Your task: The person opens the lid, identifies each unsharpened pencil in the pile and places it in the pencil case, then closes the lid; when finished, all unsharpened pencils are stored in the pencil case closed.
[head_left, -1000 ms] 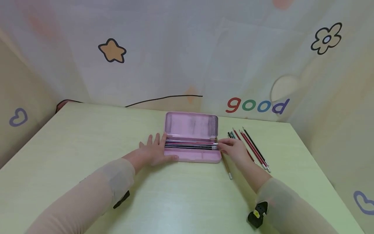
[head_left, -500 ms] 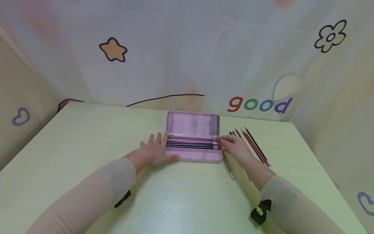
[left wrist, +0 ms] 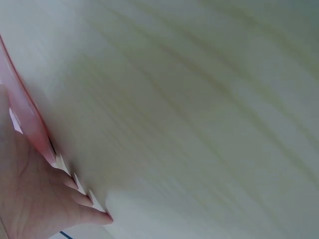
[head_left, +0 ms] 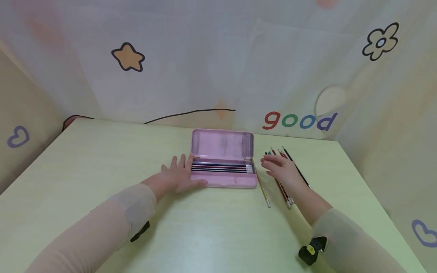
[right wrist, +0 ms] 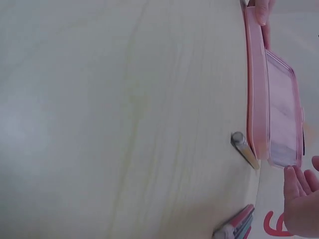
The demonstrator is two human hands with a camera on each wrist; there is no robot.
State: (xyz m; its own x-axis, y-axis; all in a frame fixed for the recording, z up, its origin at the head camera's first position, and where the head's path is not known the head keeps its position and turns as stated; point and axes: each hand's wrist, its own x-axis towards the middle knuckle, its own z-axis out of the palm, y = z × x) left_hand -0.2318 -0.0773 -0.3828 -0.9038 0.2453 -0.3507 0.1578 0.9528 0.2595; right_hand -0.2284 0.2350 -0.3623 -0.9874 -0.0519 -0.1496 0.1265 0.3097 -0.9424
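Observation:
An open pink pencil case [head_left: 218,182] lies on the table, its lid [head_left: 222,144] raised at the back. Several dark pencils [head_left: 220,168] lie side by side inside, white-tipped ends to the right. My left hand [head_left: 177,178] rests against the case's left end, fingers spread and thumb along its front edge; the left wrist view shows the palm [left wrist: 30,194] against the pink side. Just right of the case, my right hand [head_left: 281,172] hovers over loose pencils [head_left: 283,191] with nothing in its slightly bent fingers. It partly covers those pencils.
A yellow pencil [head_left: 263,189] lies slanted at the case's right end. Among the loose pencils a black one [head_left: 293,161] reaches furthest right. Behind the table [head_left: 205,235] hangs a printed cloth backdrop [head_left: 191,76] with the word "good".
My right hand has let go of a pencil at the case's right end and moved right, over the loose pencils. The pencils inside now lie evenly. My left hand stays in place.

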